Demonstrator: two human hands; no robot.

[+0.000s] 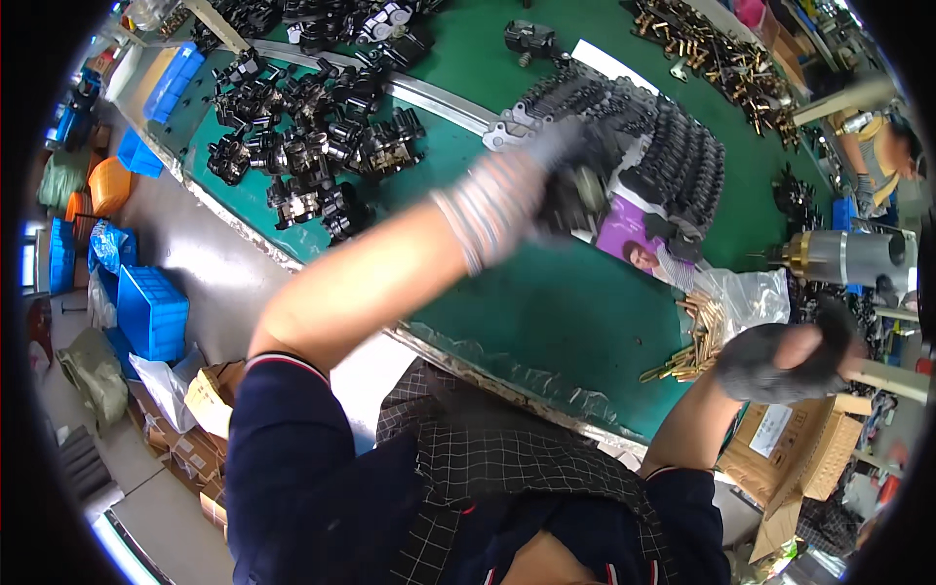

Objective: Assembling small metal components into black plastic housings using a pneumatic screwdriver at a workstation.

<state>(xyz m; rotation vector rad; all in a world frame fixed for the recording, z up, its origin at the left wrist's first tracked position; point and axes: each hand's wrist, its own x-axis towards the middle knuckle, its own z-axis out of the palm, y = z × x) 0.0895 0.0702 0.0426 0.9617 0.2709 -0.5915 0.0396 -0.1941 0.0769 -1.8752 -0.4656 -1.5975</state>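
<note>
- Two gloved hands work over a green table (487, 302); the left hand (561, 161) is smeared by blur, so whether its fingers are closed on anything cannot be made out.
- One dark part (575, 200), also blurred, sits right at the left fingers, just below them; whether it is gripped or merely touched is unclear.
- Many black ribbed parts (687, 161) stand in packed rows just right of the left fingers.
- One purple printed sheet (624, 229) lies below and right of those fingers, partly under the rows.
- Numerous black metal parts (312, 146) are heaped well to the left of the left fingers, with a metal rail (439, 102) between.
- Several fingers of the right hand (780, 363) look curled; whether they enclose anything does not show.
- Dozens of brass-coloured pins (697, 341) lie loose just left of the right fingers, beside a clear plastic bag (751, 297).
- One grey cylindrical tool (843, 258) with a brass-coloured collar is above the right fingers; an open cardboard box (780, 448) is below them.
</note>
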